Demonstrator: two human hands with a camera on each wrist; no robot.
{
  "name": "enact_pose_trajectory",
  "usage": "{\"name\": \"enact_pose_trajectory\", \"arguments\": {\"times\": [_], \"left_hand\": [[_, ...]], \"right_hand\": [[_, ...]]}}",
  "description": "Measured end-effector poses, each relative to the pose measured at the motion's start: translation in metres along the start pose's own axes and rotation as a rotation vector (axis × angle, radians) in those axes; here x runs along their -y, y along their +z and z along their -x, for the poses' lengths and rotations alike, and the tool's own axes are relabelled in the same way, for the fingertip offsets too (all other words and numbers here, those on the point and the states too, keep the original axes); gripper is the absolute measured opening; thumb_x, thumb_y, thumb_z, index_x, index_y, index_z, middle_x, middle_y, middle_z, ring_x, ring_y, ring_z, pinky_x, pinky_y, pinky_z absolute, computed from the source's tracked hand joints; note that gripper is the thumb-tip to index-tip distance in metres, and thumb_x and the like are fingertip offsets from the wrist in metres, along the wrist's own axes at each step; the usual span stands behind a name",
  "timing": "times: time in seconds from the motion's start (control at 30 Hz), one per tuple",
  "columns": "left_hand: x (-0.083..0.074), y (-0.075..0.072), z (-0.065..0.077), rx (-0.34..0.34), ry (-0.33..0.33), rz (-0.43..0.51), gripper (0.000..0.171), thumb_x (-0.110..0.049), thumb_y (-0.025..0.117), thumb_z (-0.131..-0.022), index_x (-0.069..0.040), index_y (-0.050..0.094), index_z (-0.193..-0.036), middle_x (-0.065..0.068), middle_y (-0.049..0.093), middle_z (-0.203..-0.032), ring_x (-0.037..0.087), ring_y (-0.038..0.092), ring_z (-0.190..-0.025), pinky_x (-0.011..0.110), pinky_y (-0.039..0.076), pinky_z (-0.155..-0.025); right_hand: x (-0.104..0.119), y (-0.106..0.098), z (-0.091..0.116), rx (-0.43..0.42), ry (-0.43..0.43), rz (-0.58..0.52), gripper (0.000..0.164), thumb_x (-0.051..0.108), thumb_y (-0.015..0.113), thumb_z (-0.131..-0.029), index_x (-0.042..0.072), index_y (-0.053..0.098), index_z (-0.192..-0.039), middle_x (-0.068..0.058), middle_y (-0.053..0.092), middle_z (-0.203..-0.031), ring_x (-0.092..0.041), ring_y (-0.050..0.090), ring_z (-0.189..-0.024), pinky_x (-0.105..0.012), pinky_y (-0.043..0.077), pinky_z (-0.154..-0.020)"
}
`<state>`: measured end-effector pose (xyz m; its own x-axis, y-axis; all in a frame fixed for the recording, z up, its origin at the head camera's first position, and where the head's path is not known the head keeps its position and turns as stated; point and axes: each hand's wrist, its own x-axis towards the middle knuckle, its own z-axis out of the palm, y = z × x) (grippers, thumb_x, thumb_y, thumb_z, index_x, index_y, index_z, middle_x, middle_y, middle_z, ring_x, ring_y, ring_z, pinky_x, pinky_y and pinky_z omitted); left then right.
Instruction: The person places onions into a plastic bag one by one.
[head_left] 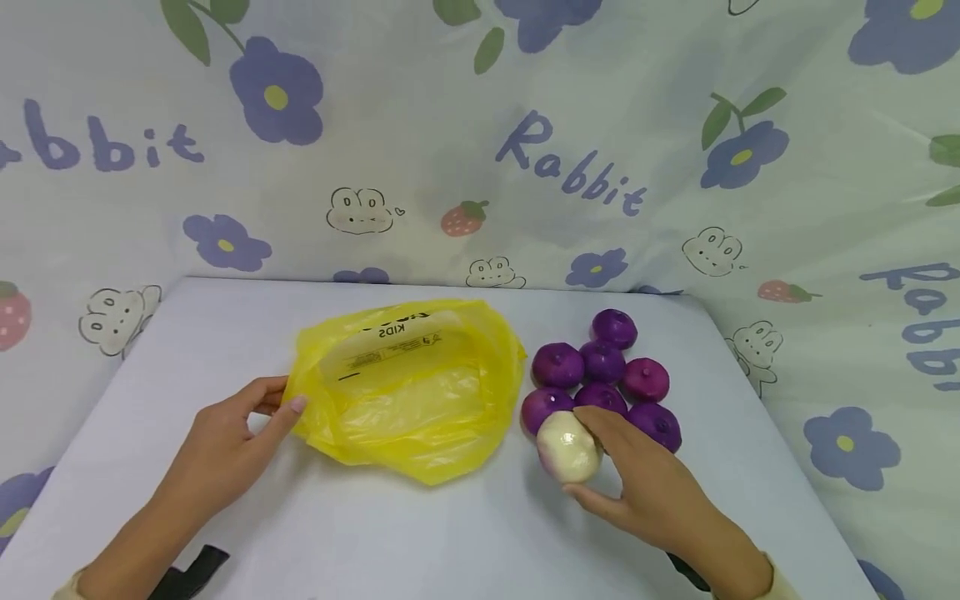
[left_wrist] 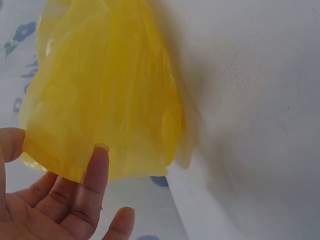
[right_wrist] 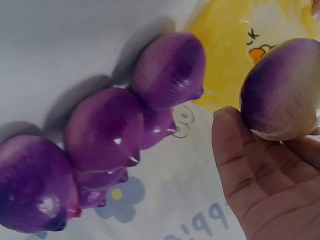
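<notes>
A yellow plastic bag point(head_left: 420, 400) lies on the table with its mouth spread wide. My left hand point(head_left: 236, 442) pinches the bag's left rim between thumb and fingers; in the left wrist view, the film point(left_wrist: 105, 95) hangs above those fingers. My right hand point(head_left: 652, 492) grips a glossy purple-and-white onion point(head_left: 568, 447), its pale side showing in the head view. The right wrist view shows the purple side of this onion point(right_wrist: 282, 90) over the fingertips. Just beyond it, several purple onions point(head_left: 602, 362) sit clustered to the right of the bag.
The white table point(head_left: 420, 550) carries the bag and the onions. Behind and around it hangs a pale curtain point(head_left: 412, 142) printed with flowers, rabbits and strawberries. A black strap point(head_left: 191, 571) shows beneath the left wrist.
</notes>
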<state>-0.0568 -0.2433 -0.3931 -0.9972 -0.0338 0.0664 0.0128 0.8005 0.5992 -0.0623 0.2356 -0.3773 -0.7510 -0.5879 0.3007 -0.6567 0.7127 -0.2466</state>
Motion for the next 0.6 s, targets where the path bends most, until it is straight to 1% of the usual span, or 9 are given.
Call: {"name": "enact_pose_trajectory", "arguments": {"times": [0.13, 0.33, 0.47, 0.6], "left_hand": [[-0.003, 0.005, -0.004, -0.010, 0.021, -0.006, 0.052, -0.047, 0.058, -0.107, -0.007, 0.061, -0.139, 0.006, 0.071, -0.110, 0.025, 0.057, -0.092, 0.035, 0.046, -0.068], [-0.004, 0.008, -0.007, -0.002, 0.042, -0.005, 0.051, -0.047, 0.060, -0.106, -0.007, 0.062, -0.138, 0.005, 0.072, -0.109, 0.026, 0.059, -0.093, 0.035, 0.047, -0.068], [-0.004, 0.008, -0.007, -0.023, 0.058, 0.010, 0.047, -0.045, 0.062, -0.106, -0.009, 0.063, -0.136, 0.003, 0.073, -0.108, 0.027, 0.062, -0.097, 0.032, 0.047, -0.069], [-0.003, 0.008, -0.007, -0.032, 0.057, 0.024, 0.045, -0.044, 0.062, -0.105, -0.011, 0.064, -0.136, 0.003, 0.073, -0.108, 0.027, 0.061, -0.097, 0.029, 0.046, -0.067]], "right_hand": [[0.001, -0.007, -0.009, -0.009, -0.033, -0.001, 0.083, 0.048, 0.085, -0.087, 0.007, 0.049, -0.150, -0.005, 0.058, -0.145, -0.020, 0.061, -0.124, -0.042, 0.056, -0.097], [0.008, -0.016, -0.030, 0.029, -0.018, -0.036, 0.085, 0.045, 0.086, -0.087, 0.008, 0.046, -0.153, -0.006, 0.056, -0.148, -0.020, 0.058, -0.130, -0.041, 0.053, -0.101], [0.013, -0.017, -0.045, 0.042, -0.029, -0.067, 0.084, 0.042, 0.087, -0.086, 0.009, 0.047, -0.152, -0.005, 0.055, -0.149, -0.019, 0.057, -0.131, -0.040, 0.051, -0.105], [0.015, -0.014, -0.058, 0.032, -0.067, -0.092, 0.080, 0.043, 0.085, -0.088, 0.009, 0.048, -0.150, -0.005, 0.056, -0.147, -0.019, 0.060, -0.127, -0.040, 0.052, -0.104]]}}
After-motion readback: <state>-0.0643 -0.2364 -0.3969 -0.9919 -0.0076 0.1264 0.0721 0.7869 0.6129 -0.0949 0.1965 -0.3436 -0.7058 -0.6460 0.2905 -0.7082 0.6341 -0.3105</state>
